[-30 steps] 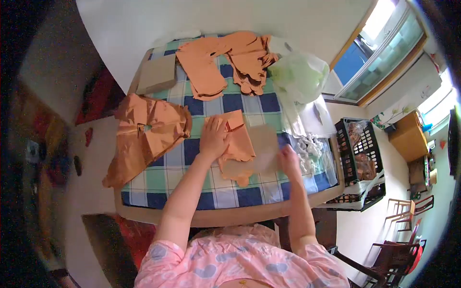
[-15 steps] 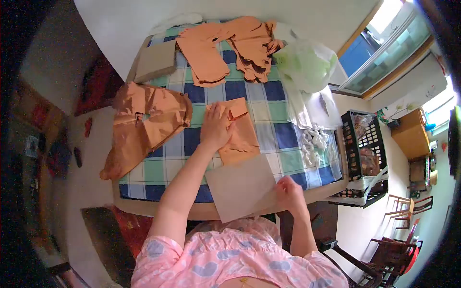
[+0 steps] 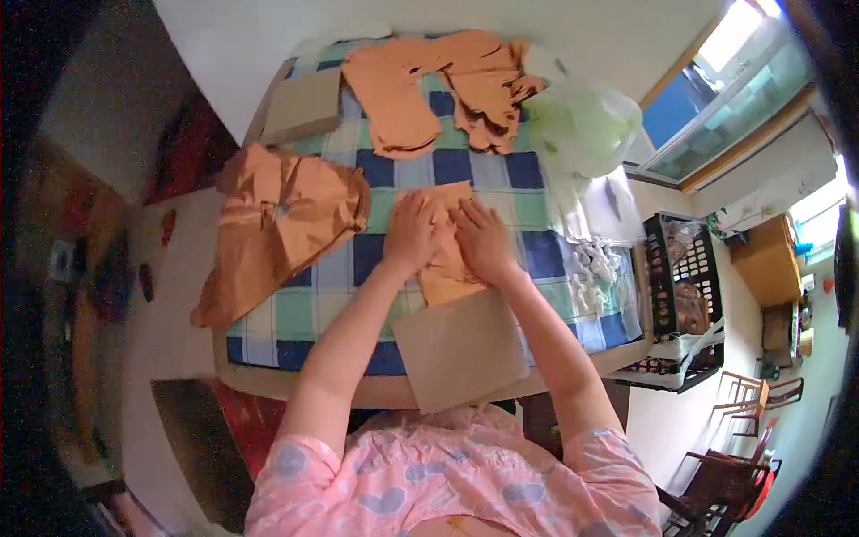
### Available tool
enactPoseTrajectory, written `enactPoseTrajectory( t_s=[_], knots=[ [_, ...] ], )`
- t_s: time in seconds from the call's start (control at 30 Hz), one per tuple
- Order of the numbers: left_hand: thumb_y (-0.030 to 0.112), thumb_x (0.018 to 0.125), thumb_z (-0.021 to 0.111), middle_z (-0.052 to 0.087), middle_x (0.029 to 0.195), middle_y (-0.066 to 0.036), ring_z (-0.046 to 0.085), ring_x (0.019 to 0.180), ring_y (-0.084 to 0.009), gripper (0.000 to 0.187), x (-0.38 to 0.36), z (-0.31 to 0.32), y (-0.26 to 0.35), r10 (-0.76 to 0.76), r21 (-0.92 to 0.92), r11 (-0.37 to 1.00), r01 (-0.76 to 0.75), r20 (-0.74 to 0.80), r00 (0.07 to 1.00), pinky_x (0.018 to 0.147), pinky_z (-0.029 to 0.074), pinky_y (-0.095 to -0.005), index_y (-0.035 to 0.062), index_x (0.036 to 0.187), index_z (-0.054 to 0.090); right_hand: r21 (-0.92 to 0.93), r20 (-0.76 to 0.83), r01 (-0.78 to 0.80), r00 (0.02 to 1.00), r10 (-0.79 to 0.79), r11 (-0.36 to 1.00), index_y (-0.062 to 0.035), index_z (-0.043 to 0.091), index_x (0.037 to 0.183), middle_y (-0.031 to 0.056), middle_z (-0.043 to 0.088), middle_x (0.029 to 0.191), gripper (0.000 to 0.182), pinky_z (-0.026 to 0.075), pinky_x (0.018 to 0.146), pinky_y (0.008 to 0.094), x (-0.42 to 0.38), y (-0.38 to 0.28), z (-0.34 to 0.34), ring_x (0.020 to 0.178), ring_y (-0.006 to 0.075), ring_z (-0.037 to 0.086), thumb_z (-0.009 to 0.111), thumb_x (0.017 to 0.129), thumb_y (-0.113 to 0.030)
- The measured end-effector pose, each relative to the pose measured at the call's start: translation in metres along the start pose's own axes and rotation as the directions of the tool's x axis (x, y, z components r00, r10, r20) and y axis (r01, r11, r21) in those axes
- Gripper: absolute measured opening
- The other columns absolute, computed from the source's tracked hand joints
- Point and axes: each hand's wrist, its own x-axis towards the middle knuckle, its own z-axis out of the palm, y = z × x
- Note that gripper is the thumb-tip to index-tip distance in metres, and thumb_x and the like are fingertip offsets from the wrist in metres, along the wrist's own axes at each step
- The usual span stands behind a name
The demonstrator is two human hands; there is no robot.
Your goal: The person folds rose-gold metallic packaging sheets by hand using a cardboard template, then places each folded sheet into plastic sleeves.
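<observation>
The small orange cloth piece (image 3: 446, 240) lay in the middle of the checked surface (image 3: 501, 174), and both hands pressed flat on it. The left hand (image 3: 410, 234) and the right hand (image 3: 484, 240) rested side by side, fingers (image 3: 472, 213) stretched and a little spread, gripping nothing. The step seemed to be smoothing or folding this piece; a next move would probably need a firm crease along its edge. A brown cardboard sheet (image 3: 461, 349) lay just near it, toward the person. A larger orange garment (image 3: 277, 215) lay to the left, more orange pieces (image 3: 438, 85) at the far side.
</observation>
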Motion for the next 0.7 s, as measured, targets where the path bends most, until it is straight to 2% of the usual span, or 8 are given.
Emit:
enactPoseTrajectory(
  t_s=[0.03, 0.07, 0.17, 0.2, 0.27, 0.37, 0.47, 0.7],
  knots=[
    [0.024, 0.09, 0.055, 0.046, 0.137, -0.019, 0.038, 0.132, -0.0339, 0.042, 0.004, -0.007, -0.009, -0.102, -0.262, 0.96, 0.101, 0.013, 0.995, 0.109, 0.031, -0.0451, 0.0063, 0.128, 0.053, 0.014, -0.005, 0.0, 1.0, 0.0, 1.0, -0.0092, 0.046, 0.134, 0.0131, 0.042, 0.142, 0.044, 0.029, 0.107, 0.0504, -0.001, -0.003, 0.001, 0.134, 0.0314, 0.036, 0.05, 0.091, -0.02],
    [0.018, 0.088, 0.058, 0.05, 0.134, -0.018, 0.042, 0.129, -0.0342, 0.039, 0.007, -0.017, -0.017, -0.186, -0.499, 0.847, 0.18, 0.04, 0.982, 0.108, 0.033, -0.0448, 0.0065, 0.126, 0.055, 0.033, 0.003, -0.003, 1.0, 0.003, 0.999, -0.0098, 0.046, 0.134, 0.0135, 0.042, 0.142, 0.043, 0.029, 0.108, 0.0509, 0.0, -0.005, 0.002, 0.134, 0.0318, 0.035, 0.049, 0.092, -0.021],
    [0.004, 0.082, 0.057, 0.059, 0.122, -0.012, 0.048, 0.122, -0.0313, 0.028, -0.003, -0.051, -0.033, 0.142, -0.263, 0.959, -0.107, 0.119, 0.983, 0.101, 0.04, -0.0377, 0.0032, 0.11, 0.06, 0.071, -0.002, -0.009, 1.0, 0.009, 0.997, -0.0106, 0.044, 0.135, 0.0147, 0.041, 0.142, 0.043, 0.028, 0.109, 0.0526, -0.001, 0.002, 0.009, 0.135, 0.0334, 0.034, 0.047, 0.094, -0.022],
    [0.003, 0.08, 0.057, 0.06, 0.119, -0.012, 0.049, 0.119, -0.0314, 0.03, -0.009, -0.058, -0.027, 0.271, -0.143, 0.957, -0.254, 0.114, 0.956, 0.099, 0.041, -0.038, 0.004, 0.109, 0.061, 0.067, -0.004, -0.004, 1.0, 0.004, 0.998, -0.0105, 0.044, 0.136, 0.0147, 0.041, 0.143, 0.043, 0.028, 0.109, 0.0524, -0.001, 0.002, 0.008, 0.135, 0.0335, 0.034, 0.047, 0.094, -0.022],
    [0.001, 0.075, 0.058, 0.062, 0.113, -0.011, 0.051, 0.114, -0.0317, 0.033, -0.023, -0.067, -0.014, 0.511, 0.093, 0.844, -0.527, 0.156, 0.845, 0.096, 0.043, -0.0386, 0.0057, 0.107, 0.063, 0.056, -0.006, 0.002, 1.0, -0.001, 0.998, -0.0104, 0.043, 0.136, 0.0148, 0.041, 0.143, 0.044, 0.028, 0.109, 0.052, -0.002, -0.001, 0.003, 0.135, 0.0337, 0.034, 0.047, 0.094, -0.022],
    [0.001, 0.074, 0.058, 0.062, 0.107, -0.011, 0.052, 0.109, -0.0311, 0.031, -0.023, -0.054, -0.019, 0.499, -0.002, 0.865, -0.502, 0.124, 0.858, 0.094, 0.044, -0.0392, 0.0081, 0.103, 0.065, 0.059, 0.0, -0.011, 1.0, 0.011, 0.998, -0.0101, 0.043, 0.136, 0.0147, 0.04, 0.144, 0.044, 0.028, 0.109, 0.0506, -0.002, -0.004, 0.0, 0.135, 0.0331, 0.034, 0.046, 0.094, -0.023],
    [0.0, 0.073, 0.058, 0.063, 0.105, -0.01, 0.054, 0.104, -0.0305, 0.031, -0.017, -0.052, -0.017, 0.364, -0.132, 0.93, -0.342, 0.217, 0.906, 0.095, 0.043, -0.0401, 0.009, 0.102, 0.066, 0.084, -0.011, -0.019, 1.0, 0.02, 0.996, -0.0096, 0.044, 0.136, 0.0148, 0.041, 0.144, 0.043, 0.027, 0.11, 0.0504, -0.003, -0.002, 0.003, 0.135, 0.0331, 0.034, 0.046, 0.094, -0.023],
    [0.003, 0.071, 0.06, 0.063, 0.102, -0.01, 0.057, 0.099, -0.0296, 0.029, -0.005, -0.047, 0.006, 0.348, -0.033, 0.937, -0.347, 0.147, 0.926, 0.09, 0.045, -0.0402, 0.0076, 0.1, 0.063, 0.083, -0.034, -0.014, 0.999, 0.016, 0.996, -0.0111, 0.046, 0.136, 0.0129, 0.043, 0.141, 0.043, 0.028, 0.109, 0.0498, -0.002, -0.001, 0.005, 0.133, 0.0324, 0.036, 0.046, 0.095, -0.022]
  ],
)
